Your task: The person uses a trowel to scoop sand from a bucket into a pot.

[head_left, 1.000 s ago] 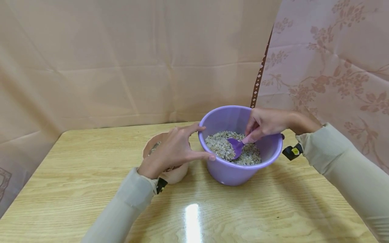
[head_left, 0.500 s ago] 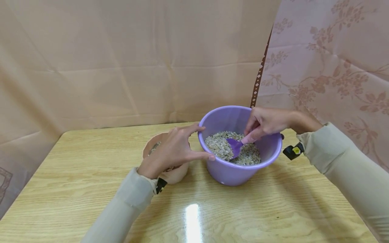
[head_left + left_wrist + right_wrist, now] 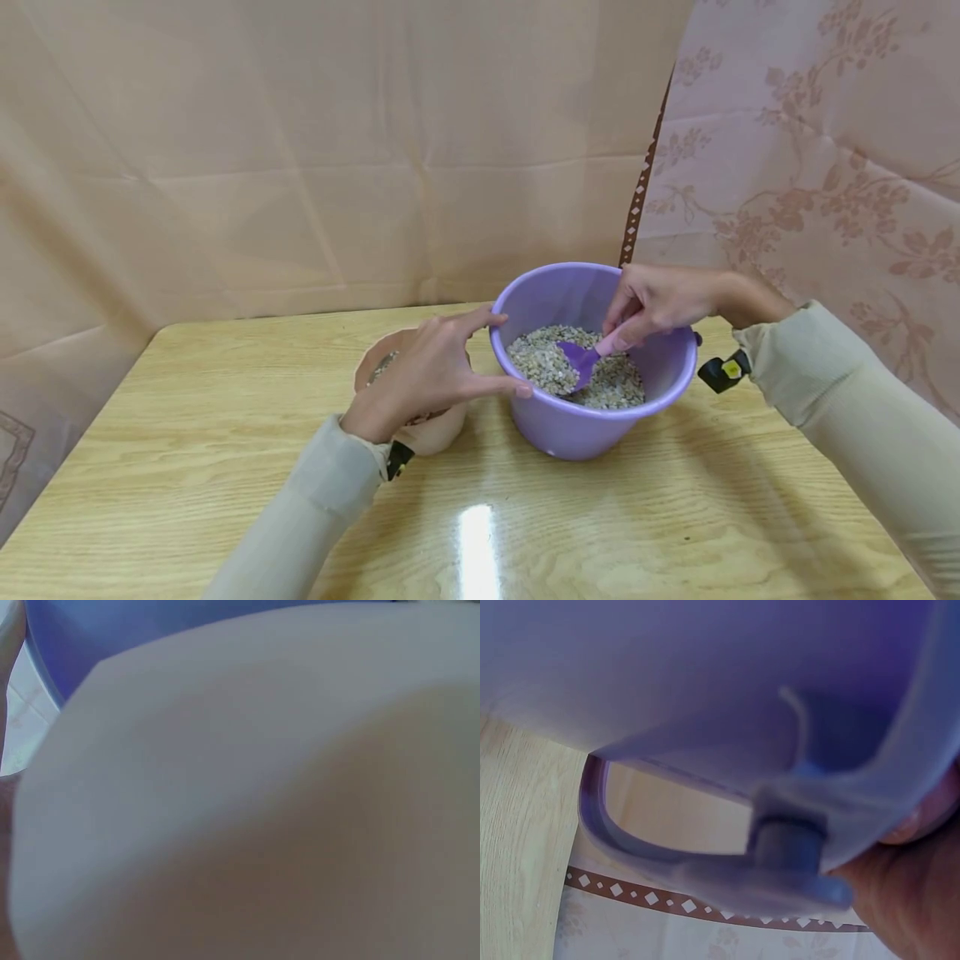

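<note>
A purple bucket (image 3: 585, 437), partly filled with gravel-like grains (image 3: 551, 362), stands on the table. My left hand (image 3: 427, 371) holds its left rim, thumb and forefinger spread along it. My right hand (image 3: 652, 308) reaches over the right rim and grips the pink handle of a small purple plastic shovel (image 3: 581, 362), its blade sunk partly in the grains. Behind my left forearm sits a beige bowl-like pot (image 3: 435, 433) holding some similar grains, largely hidden by the hand. A blurred pale surface (image 3: 225, 787) fills most of the left wrist view.
The bucket's handle (image 3: 675, 870) hangs beside its outer wall in the right wrist view. Behind the wooden table (image 3: 225, 417) hangs a beige curtain (image 3: 300, 167). A pink floral cloth (image 3: 825, 167) hangs at the right.
The shovel blade has shifted slightly left in the grains. Otherwise both hands, the bucket and the pot keep their places.
</note>
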A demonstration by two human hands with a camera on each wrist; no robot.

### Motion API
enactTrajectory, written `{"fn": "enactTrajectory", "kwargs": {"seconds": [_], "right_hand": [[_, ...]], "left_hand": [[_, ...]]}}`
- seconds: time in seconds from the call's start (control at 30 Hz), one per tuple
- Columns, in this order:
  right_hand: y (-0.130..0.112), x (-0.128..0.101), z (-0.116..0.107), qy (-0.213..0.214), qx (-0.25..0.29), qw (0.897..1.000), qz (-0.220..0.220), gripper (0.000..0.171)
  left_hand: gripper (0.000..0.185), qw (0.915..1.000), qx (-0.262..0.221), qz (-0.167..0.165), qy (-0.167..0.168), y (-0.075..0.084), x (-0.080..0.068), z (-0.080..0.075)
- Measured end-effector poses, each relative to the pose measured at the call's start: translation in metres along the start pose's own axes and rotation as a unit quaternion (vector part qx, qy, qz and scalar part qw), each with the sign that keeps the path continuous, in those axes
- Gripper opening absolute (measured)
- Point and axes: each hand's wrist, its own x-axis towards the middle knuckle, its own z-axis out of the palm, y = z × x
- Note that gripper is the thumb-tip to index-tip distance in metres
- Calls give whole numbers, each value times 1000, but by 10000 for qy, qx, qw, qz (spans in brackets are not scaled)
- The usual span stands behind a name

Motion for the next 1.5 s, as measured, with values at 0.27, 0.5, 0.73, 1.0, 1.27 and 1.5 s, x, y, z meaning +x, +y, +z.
{"fn": "enactTrajectory", "kwargs": {"seconds": [0.27,0.5,0.73,1.0,1.27,1.5], "right_hand": [[3,1,-2,6,77,9999,-69,8],[3,1,-3,36,141,9999,-36,9],[4,0,-4,66,209,9997,-74,9],[3,-1,-5,93,299,9995,-107,11],[5,-3,-8,162,358,9990,-188,13],[4,-5,-9,164,344,9991,-174,14]], "left_hand": [[92,9999,-88,51,17,-2,0,2],[92,10000,-82,28,2,-2,-1,2],[92,9999,-122,23,-8,-2,-1,2],[92,9998,-158,75,17,-3,-1,3],[92,9999,-122,80,10,-2,0,2],[90,9999,-124,112,30,-2,0,2]]}}
